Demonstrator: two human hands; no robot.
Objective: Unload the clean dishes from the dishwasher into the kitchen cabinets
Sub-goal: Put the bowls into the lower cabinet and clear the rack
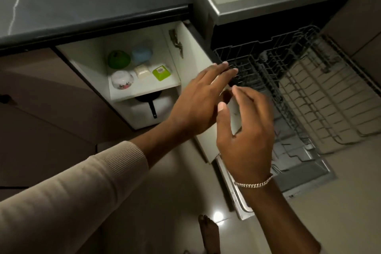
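The dishwasher is open on the right, with its dark upper rack (266, 57) and pale lower rack (329, 101) pulled out; I see no dishes in either. My left hand (202, 101) reaches across the white open cabinet door (191, 47), fingers straight, fingertips at the upper rack's near corner. My right hand (245, 130), wearing a bracelet, hovers just below it with loosely curved fingers and holds nothing I can make out. In the open cabinet, the shelf (144, 90) carries a green bowl (119, 59), a blue bowl (142, 52) and an upturned white flowered bowl (122, 79).
A pale square container (142, 71) and a green one (161, 72) also sit on the shelf; a black pan (151, 102) lies below. The dishwasher door (305, 179) lies flat over the floor. The grey counter (82, 2) overhangs above. My bare foot (208, 231) stands on glossy tile.
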